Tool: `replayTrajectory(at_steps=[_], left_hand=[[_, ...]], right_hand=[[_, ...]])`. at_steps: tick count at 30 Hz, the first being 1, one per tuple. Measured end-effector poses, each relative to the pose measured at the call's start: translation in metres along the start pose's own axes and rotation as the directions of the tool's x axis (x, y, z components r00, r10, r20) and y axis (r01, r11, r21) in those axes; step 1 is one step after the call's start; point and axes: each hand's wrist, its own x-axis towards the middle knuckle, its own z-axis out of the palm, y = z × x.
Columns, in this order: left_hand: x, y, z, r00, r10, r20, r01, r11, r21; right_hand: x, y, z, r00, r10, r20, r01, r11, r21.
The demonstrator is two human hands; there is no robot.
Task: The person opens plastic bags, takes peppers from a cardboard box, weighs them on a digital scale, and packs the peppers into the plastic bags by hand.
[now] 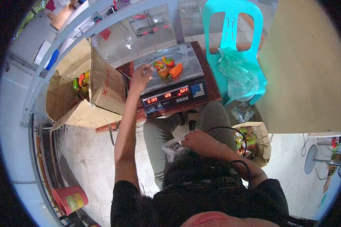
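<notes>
Several bell peppers (175,70) in orange, red-green and brownish tones lie on the metal plate of a digital scale (149,92). Red digits glow on its front panel. My left hand (141,77) is over the plate's left part, just beside the peppers, its fingers apart and nothing visible in them. Low over my lap, my right hand (199,142) is closed on a clear plastic bag (174,148), which hangs to the left of the fingers. The bag's contents cannot be made out.
Left of the scale stands an open cardboard box (108,81) with peppers inside. A turquoise chair (231,26) at the right bears a plastic bag (236,73). Another box (265,145) of peppers is on the floor beside my right leg. A red bucket (60,198) sits lower left.
</notes>
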Motion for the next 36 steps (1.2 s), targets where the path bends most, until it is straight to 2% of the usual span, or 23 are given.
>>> replayTrajectory(at_steps=[2, 4, 6, 9, 12, 14, 16, 18, 21, 24, 27, 29, 31, 33, 36], left_hand=[[-0.05, 0.012, -0.017, 0.984, 0.035, 0.174, -0.009, 0.989, -0.149], [-0.104, 0.039, -0.022, 0.958, 0.216, 0.19, -0.239, 0.966, 0.103], [-0.146, 0.045, -0.009, 0.948, 0.291, 0.127, -0.311, 0.934, 0.178], [-0.181, 0.024, 0.02, 0.964, 0.267, -0.002, -0.256, 0.924, 0.284], [-0.196, 0.02, 0.029, 0.991, -0.096, 0.09, 0.071, 0.965, 0.253], [-0.2, 0.003, 0.038, 0.993, -0.038, 0.109, 0.014, 0.978, 0.21], [-0.2, -0.016, 0.047, 0.995, -0.014, 0.103, -0.005, 0.984, 0.179], [-0.195, -0.026, 0.051, 0.997, -0.022, 0.077, 0.01, 0.987, 0.162], [-0.189, -0.034, 0.051, 0.992, -0.124, -0.024, 0.119, 0.982, -0.146], [-0.184, -0.056, 0.058, 0.986, -0.078, -0.149, 0.057, 0.988, -0.141], [-0.184, -0.071, 0.068, 0.983, -0.103, -0.152, 0.081, 0.986, -0.144], [-0.183, -0.082, 0.078, 0.986, -0.093, -0.141, 0.072, 0.987, -0.146], [-0.183, -0.083, 0.081, 0.987, -0.102, -0.126, 0.082, 0.984, -0.16], [-0.182, -0.078, 0.08, 0.984, -0.136, -0.113, 0.113, 0.976, -0.184], [-0.181, -0.072, 0.075, 0.982, -0.15, -0.115, 0.128, 0.975, -0.183]], right_hand=[[0.003, 0.005, -0.007, 1.0, 0.03, -0.009, -0.03, 0.999, 0.012], [0.009, 0.011, -0.015, 0.998, 0.068, -0.014, -0.068, 0.998, 0.0], [0.016, 0.014, -0.023, 0.993, 0.116, -0.023, -0.116, 0.993, -0.036], [0.021, 0.01, -0.033, 0.99, 0.097, -0.102, -0.116, 0.973, -0.199], [0.029, 0.001, -0.043, 0.986, 0.154, -0.057, -0.159, 0.982, -0.1], [0.034, 0.003, -0.027, 0.963, 0.147, -0.227, -0.156, 0.988, -0.021], [0.037, 0.008, -0.018, 0.953, 0.127, -0.277, -0.134, 0.991, -0.008], [0.042, 0.01, -0.018, 0.972, 0.088, -0.216, -0.103, 0.993, -0.058], [0.049, 0.005, -0.019, 0.968, 0.104, -0.228, -0.126, 0.988, -0.085], [0.057, 0.015, -0.01, 0.976, 0.03, -0.216, -0.029, 1.0, 0.006], [0.08, 0.016, -0.048, 0.985, 0.1, -0.141, -0.082, 0.989, 0.123], [0.093, 0.046, -0.051, 0.906, 0.097, -0.412, -0.067, 0.994, 0.088], [0.118, 0.067, -0.074, 0.852, 0.122, -0.509, -0.214, 0.969, -0.126], [0.141, 0.108, -0.074, 0.859, 0.141, -0.492, -0.362, 0.847, -0.389], [0.159, 0.14, -0.07, 0.876, 0.15, -0.459, -0.356, 0.842, -0.404]])
